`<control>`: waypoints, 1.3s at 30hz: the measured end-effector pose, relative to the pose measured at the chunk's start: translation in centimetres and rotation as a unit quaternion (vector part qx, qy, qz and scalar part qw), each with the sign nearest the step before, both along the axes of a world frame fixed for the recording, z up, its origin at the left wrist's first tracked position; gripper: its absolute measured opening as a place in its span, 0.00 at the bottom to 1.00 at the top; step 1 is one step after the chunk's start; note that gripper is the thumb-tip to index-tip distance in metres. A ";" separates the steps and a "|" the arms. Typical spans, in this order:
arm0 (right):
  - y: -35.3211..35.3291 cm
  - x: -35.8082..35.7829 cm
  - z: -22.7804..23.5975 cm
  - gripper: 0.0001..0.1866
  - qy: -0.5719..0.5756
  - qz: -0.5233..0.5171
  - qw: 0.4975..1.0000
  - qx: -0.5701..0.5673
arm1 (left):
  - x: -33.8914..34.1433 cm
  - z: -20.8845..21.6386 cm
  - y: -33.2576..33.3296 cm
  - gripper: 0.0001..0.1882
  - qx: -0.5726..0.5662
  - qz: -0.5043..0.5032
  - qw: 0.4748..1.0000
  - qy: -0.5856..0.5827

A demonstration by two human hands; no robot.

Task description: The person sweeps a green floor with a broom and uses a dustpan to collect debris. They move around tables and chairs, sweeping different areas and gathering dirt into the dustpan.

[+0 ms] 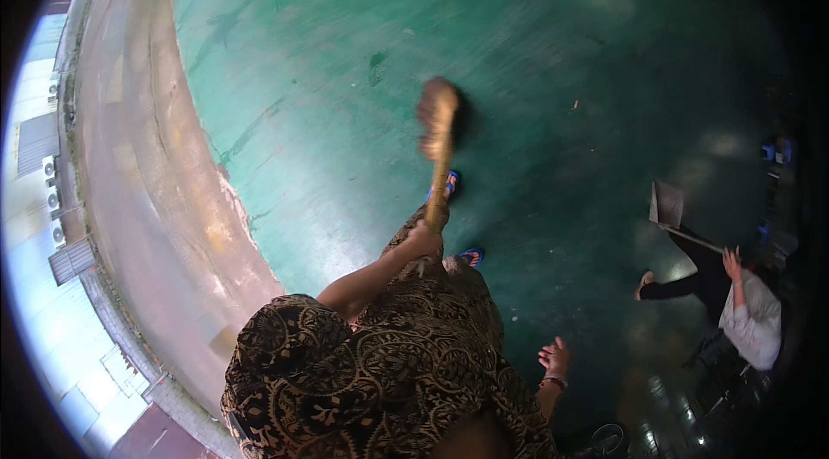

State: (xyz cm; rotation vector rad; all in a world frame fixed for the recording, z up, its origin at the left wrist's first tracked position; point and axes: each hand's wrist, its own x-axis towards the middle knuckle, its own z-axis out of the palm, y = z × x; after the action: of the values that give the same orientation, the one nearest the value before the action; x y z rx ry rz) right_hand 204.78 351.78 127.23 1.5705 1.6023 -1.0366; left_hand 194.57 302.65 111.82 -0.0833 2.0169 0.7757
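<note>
My left hand (422, 240) is closed around the yellowish handle of a short broom (441, 144), held out in front of my legs. The broom's brown head is smeared by motion and hovers over or brushes the green floor; I cannot tell which. At lower right my right hand (555, 359) hangs away from my body, a band at the wrist. Its fingers are loosely bent and apart, with nothing seen in them. My blue sandals (471, 257) show below my dark patterned clothing.
The glossy green floor (345, 113) ends at the left along a worn edge, beside a concrete lane (164, 174). At the right a person in a pale top (753, 329) holds a long-handled dustpan (667, 203). Dark, unclear objects stand behind that person.
</note>
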 end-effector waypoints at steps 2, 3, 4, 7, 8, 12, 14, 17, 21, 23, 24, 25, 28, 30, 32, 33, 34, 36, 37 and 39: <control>-3.0 -1.2 -0.2 0.23 -0.004 0.071 0.996 -0.049 | -5.7 2.2 2.9 0.13 0.110 0.251 0.958 -0.079; -4.7 -2.3 -0.4 0.23 0.005 0.116 0.989 -0.093 | -9.3 2.7 3.3 0.13 0.167 0.270 0.938 -0.142; -5.5 -5.0 -0.4 0.24 0.021 0.152 0.983 -0.102 | -13.1 3.8 4.4 0.12 0.237 0.284 0.909 -0.191; -9.1 -9.8 -0.8 0.25 0.108 0.203 0.957 -0.176 | -17.0 6.8 5.5 0.08 0.339 0.496 0.759 -0.249; -10.0 -11.5 -0.6 0.25 0.113 0.224 0.955 -0.161 | -18.0 7.7 5.4 0.07 0.355 0.492 0.757 -0.242; -10.3 -15.8 -1.3 0.24 0.127 0.287 0.943 -0.112 | -17.4 10.4 1.0 0.07 0.436 0.500 0.708 -0.244; -9.4 -17.6 -1.9 0.23 0.113 0.302 0.940 -0.115 | -16.0 11.6 -4.5 0.06 0.409 0.498 0.730 -0.228; -7.7 -19.8 -3.2 0.23 0.060 0.309 0.939 -0.140 | -9.9 14.1 -10.8 0.14 0.347 0.593 0.715 -0.131; -5.8 -22.5 -4.7 0.22 -0.039 0.295 0.948 -0.113 | -0.4 14.8 -14.2 0.26 0.115 0.717 0.687 -0.018; -4.2 -24.3 -4.9 0.21 -0.062 0.288 0.951 -0.090 | 1.5 11.8 -16.3 0.25 -0.005 0.735 0.677 0.022; -3.1 -25.3 -5.1 0.22 -0.060 0.308 0.944 -0.100 | 1.6 9.4 -17.7 0.24 -0.044 0.727 0.682 0.064; -1.5 -26.3 -4.0 0.22 -0.043 0.260 0.957 -0.122 | 1.5 7.3 -20.7 0.20 -0.034 0.752 0.656 0.048; 2.2 -29.1 -2.5 0.24 0.011 0.147 0.976 -0.158 | -0.9 0.5 -30.9 0.03 0.028 0.727 0.686 0.026; 4.0 -30.1 -1.2 0.25 0.043 0.142 0.986 -0.072 | -5.1 -4.5 -34.7 0.06 0.064 0.819 0.569 -0.042; 4.5 -29.7 0.1 0.24 -0.001 0.169 0.986 0.008 | -8.7 -8.6 -33.7 0.04 0.018 0.768 0.638 -0.054; 4.5 -29.7 0.4 0.24 -0.022 0.188 0.982 0.027 | -10.7 -10.0 -32.1 0.04 -0.009 0.744 0.665 -0.056; 4.4 -29.5 0.8 0.23 -0.033 0.174 0.983 0.040 | -12.4 -10.9 -30.2 0.06 -0.038 0.720 0.691 -0.055; 4.0 -29.6 0.8 0.23 -0.062 0.142 0.986 0.057 | -17.1 -12.6 -23.6 0.15 -0.198 0.604 0.770 0.050; 3.9 -29.7 0.7 0.23 -0.077 0.156 0.984 0.047 | -18.9 -12.5 -20.1 0.22 -0.203 0.566 0.795 0.074; 3.6 -29.8 0.1 0.23 -0.052 0.143 0.988 0.005 | -22.5 -11.9 -14.1 0.36 -0.188 0.507 0.840 0.039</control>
State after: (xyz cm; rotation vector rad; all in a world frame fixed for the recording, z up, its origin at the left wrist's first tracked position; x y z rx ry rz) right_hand 174.98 355.36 127.31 1.3280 1.7016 -0.7817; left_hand 172.07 288.56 99.91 -1.4626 2.1063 0.9825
